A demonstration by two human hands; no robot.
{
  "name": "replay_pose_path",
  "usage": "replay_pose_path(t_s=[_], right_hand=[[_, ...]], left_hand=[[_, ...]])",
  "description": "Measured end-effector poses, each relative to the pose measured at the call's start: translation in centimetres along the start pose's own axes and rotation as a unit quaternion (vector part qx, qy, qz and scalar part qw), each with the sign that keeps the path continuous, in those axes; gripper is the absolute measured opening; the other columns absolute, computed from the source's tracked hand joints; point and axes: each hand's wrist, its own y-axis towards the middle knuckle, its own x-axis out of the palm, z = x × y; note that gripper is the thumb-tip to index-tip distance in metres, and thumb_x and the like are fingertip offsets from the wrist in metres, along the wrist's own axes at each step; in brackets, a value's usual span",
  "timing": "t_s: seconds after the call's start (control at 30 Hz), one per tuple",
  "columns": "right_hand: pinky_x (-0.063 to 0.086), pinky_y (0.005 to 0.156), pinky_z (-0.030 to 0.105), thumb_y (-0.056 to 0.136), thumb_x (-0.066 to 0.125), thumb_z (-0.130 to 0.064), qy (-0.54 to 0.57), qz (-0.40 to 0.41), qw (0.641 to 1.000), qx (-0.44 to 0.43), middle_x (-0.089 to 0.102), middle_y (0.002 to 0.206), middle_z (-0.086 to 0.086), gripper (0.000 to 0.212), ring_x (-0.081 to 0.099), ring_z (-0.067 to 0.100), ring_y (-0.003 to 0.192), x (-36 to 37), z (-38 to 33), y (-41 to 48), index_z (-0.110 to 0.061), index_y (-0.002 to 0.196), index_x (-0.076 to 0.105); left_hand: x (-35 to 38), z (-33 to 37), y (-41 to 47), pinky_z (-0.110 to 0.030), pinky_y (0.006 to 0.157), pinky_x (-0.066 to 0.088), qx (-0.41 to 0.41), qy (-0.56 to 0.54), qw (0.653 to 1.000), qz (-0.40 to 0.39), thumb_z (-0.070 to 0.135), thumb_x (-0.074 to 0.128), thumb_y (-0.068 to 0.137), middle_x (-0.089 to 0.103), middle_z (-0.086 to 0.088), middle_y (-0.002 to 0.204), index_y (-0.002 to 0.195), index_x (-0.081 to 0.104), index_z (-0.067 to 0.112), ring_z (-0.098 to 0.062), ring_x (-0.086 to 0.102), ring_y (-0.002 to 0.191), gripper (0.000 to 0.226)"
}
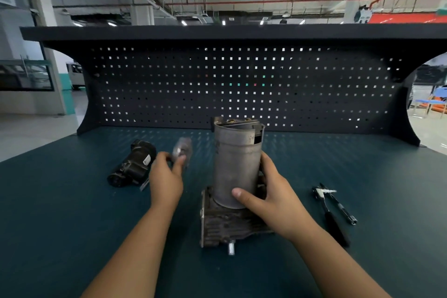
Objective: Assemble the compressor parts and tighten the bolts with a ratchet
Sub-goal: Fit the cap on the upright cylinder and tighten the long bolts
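At the centre of the counter, the ribbed compressor base carries an upright grey cylinder. The right hand wraps round the cylinder, probably to steady it. At three o'clock the ratchet lies within reach. Toward ten o'clock the left hand pinches a blurred small part, likely the next to fit. Beyond it lies a black housing.

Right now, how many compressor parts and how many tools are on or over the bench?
Compressor parts: 3 (cylinder on its base, gripped by the right hand; black motor; blurred piece pinched by the left hand)
Tools: 2 (ratchet, slim bar)
Total: 5
Metal sliver by the motor: unclear, not counted.
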Motion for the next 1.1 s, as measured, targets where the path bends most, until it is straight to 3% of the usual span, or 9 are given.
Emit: replay_pose_path(t_s=[0.1, 0.17, 0.33, 0.5, 0.6, 0.67, 0.77, 0.93, 1.1], right_hand=[[0.045, 0.082, 0.012, 0.067, 0.063, -0.058, -0.008, 0.002, 1.000, -0.004, 0.054, 0.115, -0.035, 0.074, 0.055, -0.011, 0.104, 0.2, 0.1, 0.0, -0.051, 0.131, 0.027], [0.045, 0.080, 0.009, 0.068, 0.063, -0.058, -0.011, 0.002, 1.000, -0.005, 0.053, 0.115, -0.038, 0.071, 0.055, -0.012, 0.103, 0.2, 0.1, 0.1, -0.056, 0.128, 0.027], [0.047, 0.086, 0.021, 0.068, 0.064, -0.058, -0.012, 0.009, 1.000, -0.012, 0.052, 0.117, -0.037, 0.076, 0.054, -0.010, 0.106, 0.2, 0.3, 0.1, -0.050, 0.133, 0.026], [0.048, 0.095, 0.029, 0.068, 0.069, -0.054, 0.046, 0.024, 0.998, -0.023, 0.043, 0.135, -0.025, 0.093, 0.052, -0.003, 0.114, 0.2, 0.1, 0.0, -0.063, 0.135, 0.006], [0.046, 0.093, 0.018, 0.071, 0.074, -0.047, 0.099, 0.049, 0.993, -0.048, 0.039, 0.130, -0.039, 0.094, 0.051, -0.007, 0.114, -0.4, -0.5, 0.3, -0.074, 0.128, 0.003], [0.042, 0.088, 0.006, 0.066, 0.074, -0.054, 0.105, 0.065, 0.990, -0.069, 0.034, 0.122, -0.051, 0.094, 0.046, -0.015, 0.113, -1.2, -1.4, 0.9, -0.075, 0.127, 0.005], [0.043, 0.086, 0.005, 0.065, 0.075, -0.054, 0.070, 0.052, 0.992, -0.086, 0.030, 0.121, -0.051, 0.088, 0.042, -0.018, 0.113, -2.1, -2.5, 2.1, -0.074, 0.126, 0.015], [0.042, 0.086, 0.006, 0.076, 0.075, -0.030, -0.017, 0.074, 0.990, -0.116, 0.032, 0.117, -0.042, 0.073, 0.043, -0.013, 0.109, -2.0, -2.3, 2.7, -0.072, 0.116, 0.032], [0.048, 0.092, 0.026, 0.074, 0.077, -0.026, -0.040, 0.086, 0.987, -0.130, 0.035, 0.123, -0.027, 0.066, 0.048, 0.000, 0.111, -1.9, -2.2, 3.0, -0.065, 0.111, 0.038]], left_hand=[[-2.0, 3.3, 0.5, -0.004, 0.056, 0.041, 0.006, -0.194, 0.979, 0.067, 0.031, 0.049, 0.094, 0.056, 0.010, 0.081, 0.096, 0.045, 0.014, 0.008, 0.059, 0.068, 0.018], [-3.5, 5.6, 0.5, -0.015, 0.069, 0.050, 0.018, -0.302, 0.951, 0.062, 0.041, 0.046, 0.090, 0.060, 0.007, 0.090, 0.097, 0.045, 0.021, 0.000, 0.064, 0.078, 0.021], [-6.9, 12.4, 0.0, -0.024, 0.067, 0.055, 0.098, -0.459, 0.883, -0.013, 0.040, 0.041, 0.094, 0.066, -0.005, 0.100, 0.100, 0.047, 0.026, -0.021, 0.071, 0.080, 0.017], [-7.2, 15.5, 0.0, -0.024, 0.063, 0.055, 0.128, -0.439, 0.888, -0.036, 0.036, 0.036, 0.097, 0.062, -0.013, 0.104, 0.100, 0.045, 0.024, -0.021, 0.071, 0.076, 0.015], [-5.8, 13.2, -0.5, -0.022, 0.060, 0.055, 0.032, -0.433, 0.901, -0.011, 0.032, 0.032, 0.099, 0.064, -0.010, 0.096, 0.098, 0.045, 0.025, -0.016, 0.071, 0.069, 0.015], [-4.9, 10.7, -1.0, -0.021, 0.057, 0.055, -0.056, -0.450, 0.891, -0.001, 0.031, 0.030, 0.101, 0.066, -0.009, 0.088, 0.103, 0.047, 0.019, -0.013, 0.070, 0.063, 0.021], [-3.9, 7.9, -1.6, -0.022, 0.053, 0.056, -0.129, -0.492, 0.861, -0.005, 0.031, 0.026, 0.102, 0.070, -0.008, 0.077, 0.123, 0.042, 0.009, -0.014, 0.068, 0.058, 0.035], [-1.8, 6.8, -3.2, -0.028, 0.056, 0.057, -0.172, -0.543, 0.822, -0.034, 0.034, 0.025, 0.101, 0.061, -0.025, 0.105, 0.131, 0.041, 0.003, -0.022, 0.071, 0.068, 0.045], [-0.5, 6.6, -4.1, -0.034, 0.064, 0.056, -0.188, -0.519, 0.831, -0.061, 0.035, 0.027, 0.101, 0.065, -0.016, 0.105, 0.123, 0.046, 0.010, -0.025, 0.071, 0.078, 0.039]])
